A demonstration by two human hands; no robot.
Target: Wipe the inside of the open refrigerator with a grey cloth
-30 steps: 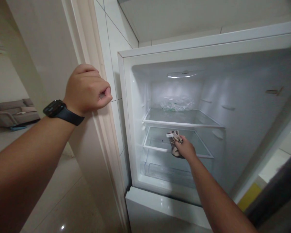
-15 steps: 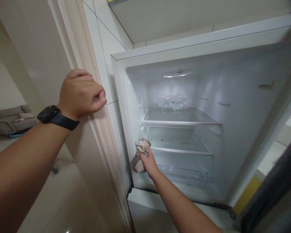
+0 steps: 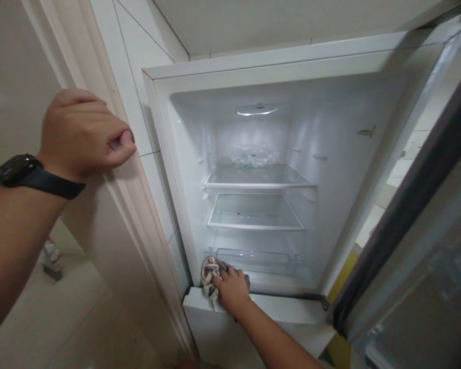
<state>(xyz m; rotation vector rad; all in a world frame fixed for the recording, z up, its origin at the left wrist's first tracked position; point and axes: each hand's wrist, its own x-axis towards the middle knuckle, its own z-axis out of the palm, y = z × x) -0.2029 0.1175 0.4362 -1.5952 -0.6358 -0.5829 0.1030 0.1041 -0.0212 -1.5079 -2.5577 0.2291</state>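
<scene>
My right hand (image 3: 234,292) presses a crumpled, patterned cloth (image 3: 211,271) against the lower left front edge of the open fridge (image 3: 159,148), fingers bent over the fabric. Below the cloth is the top ledge of a white lower door or drawer front (image 3: 276,303). My left hand (image 3: 86,133), with a black watch (image 3: 34,174) on its wrist, is curled into a fist and rests against the door frame (image 3: 138,205). Nothing can be seen in that fist.
Glass shelves (image 3: 257,177) span the fridge, with a clear crumpled plastic bag (image 3: 253,156) on the upper one. A clear plastic drawer (image 3: 253,260) sits at the bottom. The swung-open fridge door (image 3: 418,256) bounds the right side, and a tiled wall (image 3: 138,102) the left.
My right hand has moved the cloth from the fridge's left inner edge down to its bottom left corner. The view has turned right; my left hand stays on the door frame.
</scene>
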